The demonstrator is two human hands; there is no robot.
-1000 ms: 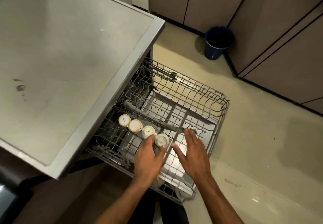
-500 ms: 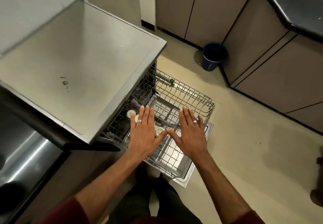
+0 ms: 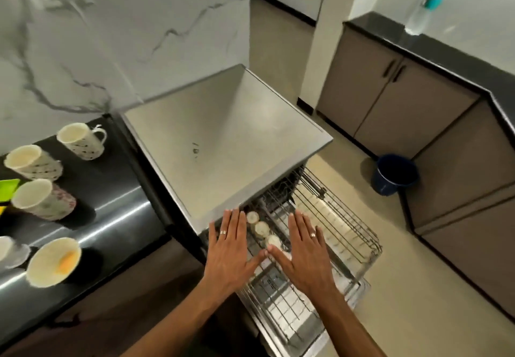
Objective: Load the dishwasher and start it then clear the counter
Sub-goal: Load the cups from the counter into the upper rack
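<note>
Wire rack (image 3: 348, 228) now holds cups (image 3: 262, 228); left hand (image 3: 231, 256) and right hand (image 3: 303, 256), lifted away, hover flat and released; tabletop (image 3: 117, 197) mugs (image 3: 83, 140) come next.

Black counter (image 3: 111, 197) at left is loaded with mugs (image 3: 82, 140) (patterned) and a bowl (image 3: 53, 266) near the front edge.

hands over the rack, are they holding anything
Nothing is held. The left hand and right hand are both flat and open, fingers spread, above the rack.
</note>
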